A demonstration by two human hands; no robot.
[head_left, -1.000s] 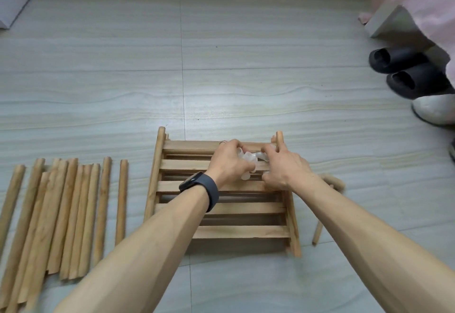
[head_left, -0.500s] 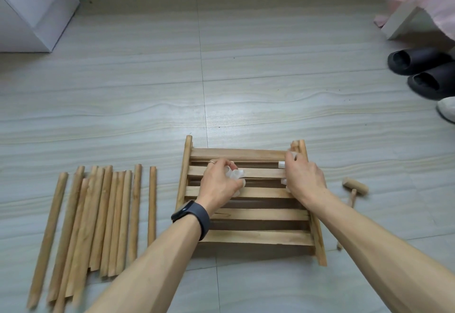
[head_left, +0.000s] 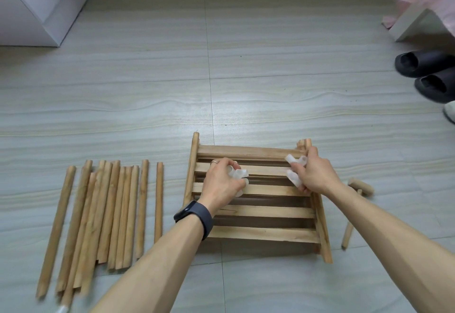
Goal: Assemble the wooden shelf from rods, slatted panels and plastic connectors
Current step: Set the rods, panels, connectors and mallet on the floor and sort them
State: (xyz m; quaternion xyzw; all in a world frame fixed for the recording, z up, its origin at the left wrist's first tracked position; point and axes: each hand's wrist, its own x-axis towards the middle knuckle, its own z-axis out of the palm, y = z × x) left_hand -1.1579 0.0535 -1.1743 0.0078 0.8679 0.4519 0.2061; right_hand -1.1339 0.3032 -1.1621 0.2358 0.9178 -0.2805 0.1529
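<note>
A stack of wooden slatted panels [head_left: 261,211] lies flat on the floor in front of me. My left hand [head_left: 221,184], with a dark wristband, is closed around several translucent plastic connectors [head_left: 237,173] over the panel's left half. My right hand [head_left: 314,173] grips another cluster of translucent connectors [head_left: 294,168] above the panel's right rail. Several loose wooden rods [head_left: 110,211] lie side by side on the floor to the left of the panels.
A small wooden mallet [head_left: 354,211] lies on the floor just right of the panels. A white cabinet [head_left: 37,9] stands at the far left. Black slippers [head_left: 428,73] and a white furniture leg [head_left: 408,25] under pink cloth sit at the far right.
My hands, together over the panel's middle a second ago, have moved apart, each carrying connectors. The view has shifted back, showing more of the floor and the cabinet.
</note>
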